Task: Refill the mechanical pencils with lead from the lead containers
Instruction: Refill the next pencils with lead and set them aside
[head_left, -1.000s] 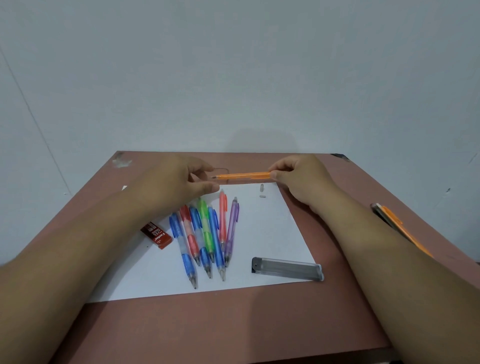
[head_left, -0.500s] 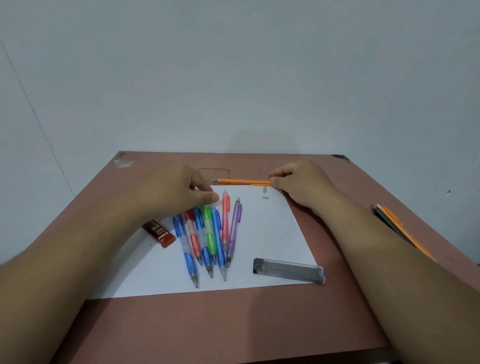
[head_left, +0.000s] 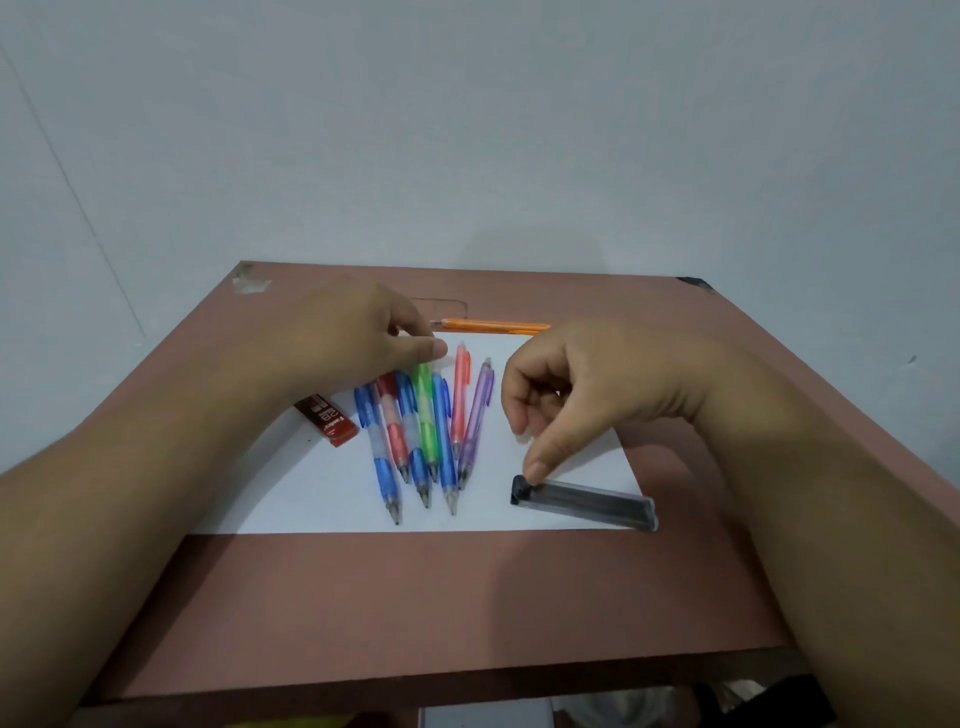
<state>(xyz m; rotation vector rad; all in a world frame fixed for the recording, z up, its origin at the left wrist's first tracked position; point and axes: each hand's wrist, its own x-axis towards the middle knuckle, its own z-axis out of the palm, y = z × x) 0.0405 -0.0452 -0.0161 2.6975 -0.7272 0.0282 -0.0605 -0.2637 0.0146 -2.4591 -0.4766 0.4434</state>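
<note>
Several mechanical pencils (head_left: 426, 431) in blue, red, green, orange-red and purple lie side by side on a white sheet of paper (head_left: 311, 499). An orange pencil (head_left: 493, 326) lies alone at the sheet's far edge. My left hand (head_left: 348, 343) hovers over the pencils' top ends with relaxed fingers and holds nothing. My right hand (head_left: 587, 384) is above the clear lead container (head_left: 587, 503); its thumb tip touches the container's black cap end, and its other fingers are loosely curled. A red lead box (head_left: 327, 420) marked 2B lies left of the pencils.
The sheet lies on a brown table (head_left: 441, 597) that stands against a pale wall. My right forearm covers the table's right side. The table's front edge runs below the sheet.
My right hand let go of the orange pencil, which now lies on the table, and moved toward me down to the clear lead container. My left hand stayed over the pencil tops.
</note>
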